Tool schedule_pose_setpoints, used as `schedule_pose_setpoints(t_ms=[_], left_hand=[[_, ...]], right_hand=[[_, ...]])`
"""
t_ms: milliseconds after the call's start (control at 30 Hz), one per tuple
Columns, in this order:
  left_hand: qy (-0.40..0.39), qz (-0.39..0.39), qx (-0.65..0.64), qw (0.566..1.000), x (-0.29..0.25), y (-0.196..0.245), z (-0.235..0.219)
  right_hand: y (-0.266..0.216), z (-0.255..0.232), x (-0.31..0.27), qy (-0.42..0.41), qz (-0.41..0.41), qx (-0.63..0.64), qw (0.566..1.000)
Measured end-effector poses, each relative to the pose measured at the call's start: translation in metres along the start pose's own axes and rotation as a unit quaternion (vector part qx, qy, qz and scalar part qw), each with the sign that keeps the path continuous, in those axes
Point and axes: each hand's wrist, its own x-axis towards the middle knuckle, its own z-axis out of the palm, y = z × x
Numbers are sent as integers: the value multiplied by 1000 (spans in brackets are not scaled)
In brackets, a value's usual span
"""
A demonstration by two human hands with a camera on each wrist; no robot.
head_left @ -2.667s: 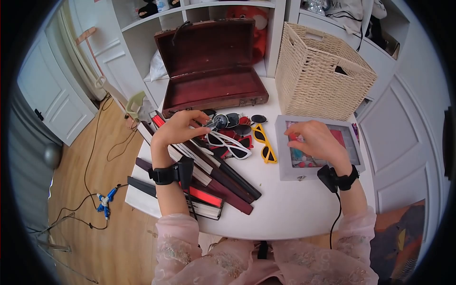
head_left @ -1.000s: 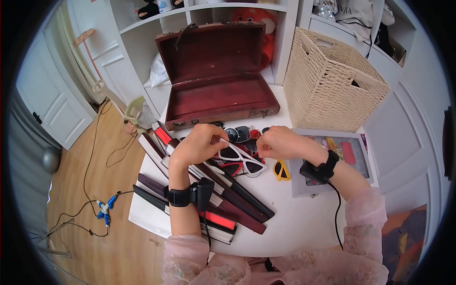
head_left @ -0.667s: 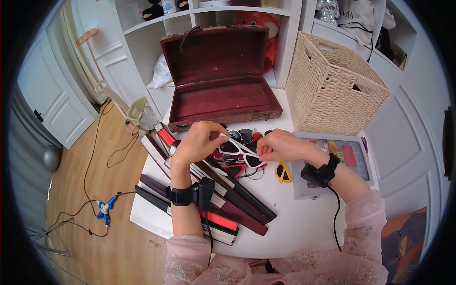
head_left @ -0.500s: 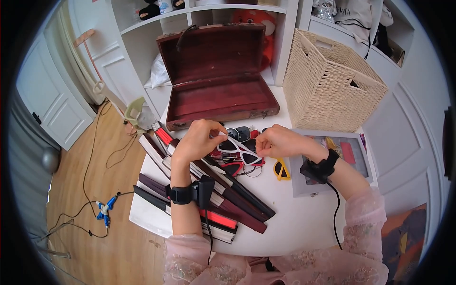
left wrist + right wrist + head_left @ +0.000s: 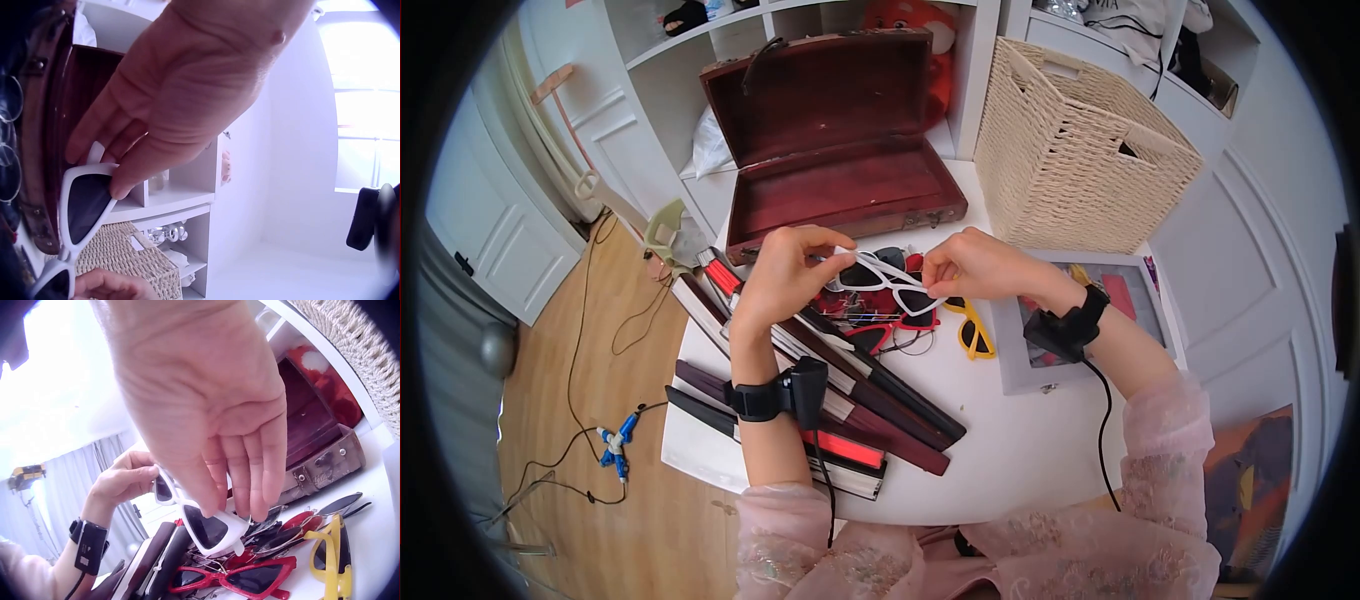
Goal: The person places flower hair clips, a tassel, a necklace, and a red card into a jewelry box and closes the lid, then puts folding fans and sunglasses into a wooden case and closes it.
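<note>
A pair of white cat-eye sunglasses [image 5: 887, 281] with dark lenses is held up between both hands, above a pile of other glasses. My left hand [image 5: 788, 272] pinches one end of the frame between thumb and fingers. At the opposite end, my right hand [image 5: 985, 264] pinches the frame near its outer corner, as the right wrist view shows. Below lie red cat-eye sunglasses [image 5: 234, 579] and several dark-lensed pairs. Yellow sunglasses [image 5: 973, 331] rest on the table to the right of the pile, beside a grey box with a clear lid [image 5: 1016, 370].
Behind the glasses an old red-brown suitcase [image 5: 850, 190] stands with its lid raised. A tall woven basket [image 5: 1080, 150] is at the back right. Several long dark cases or books [image 5: 870, 400] lie fanned at the left of the white table [image 5: 1000, 450], near its edge.
Both hands have come in over the glasses pile, the right one from above the grey box. The white sunglasses have been picked up and are now gripped at both ends.
</note>
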Motion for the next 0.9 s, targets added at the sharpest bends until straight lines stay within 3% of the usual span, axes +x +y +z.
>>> schedule_pose_setpoints(t_ms=[333, 567, 900], left_hand=[[-61, -37, -26, 997, 0, 11, -1], [-45, -6, -29, 999, 0, 8, 2], [-38, -6, 5, 999, 0, 11, 4]], right_hand=[[-6, -29, -17, 7, -2, -20, 1000], [-23, -62, -25, 31, 15, -55, 998], [-44, -74, -16, 81, -77, -256, 960]])
